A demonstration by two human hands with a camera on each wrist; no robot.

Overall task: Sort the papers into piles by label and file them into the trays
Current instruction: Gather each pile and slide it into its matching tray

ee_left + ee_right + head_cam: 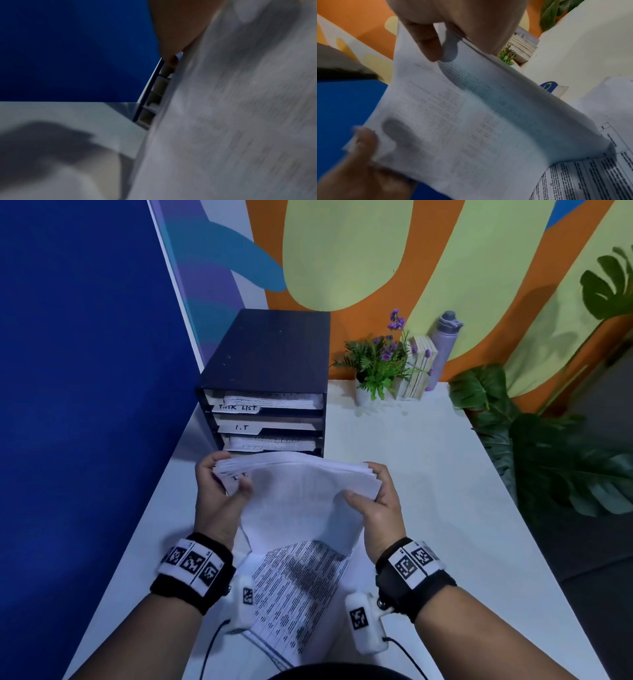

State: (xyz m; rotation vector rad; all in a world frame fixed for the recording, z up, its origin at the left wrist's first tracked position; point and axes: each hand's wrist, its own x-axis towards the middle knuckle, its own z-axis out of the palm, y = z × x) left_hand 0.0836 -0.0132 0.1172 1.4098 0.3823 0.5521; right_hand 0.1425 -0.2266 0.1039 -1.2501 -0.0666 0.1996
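A bent stack of white printed papers (298,494) is held up above the white desk (445,508), just in front of the dark tray cabinet (267,364). My left hand (222,487) grips the stack's left edge beside a handwritten "I.T" mark. My right hand (373,501) grips the right edge, thumb on top. In the right wrist view the same stack (471,115) sags between both hands. The cabinet's upper trays carry tabs reading "TASK LIST" (236,407) and "I.T" (241,427). Another printed sheet pile (294,587) lies on the desk under my wrists.
A blue wall (85,405) runs along the desk's left side. At the back right stand a small potted plant (373,371), some books (416,368) and a grey bottle (445,344). Large green leaves (548,457) hang past the desk's right edge.
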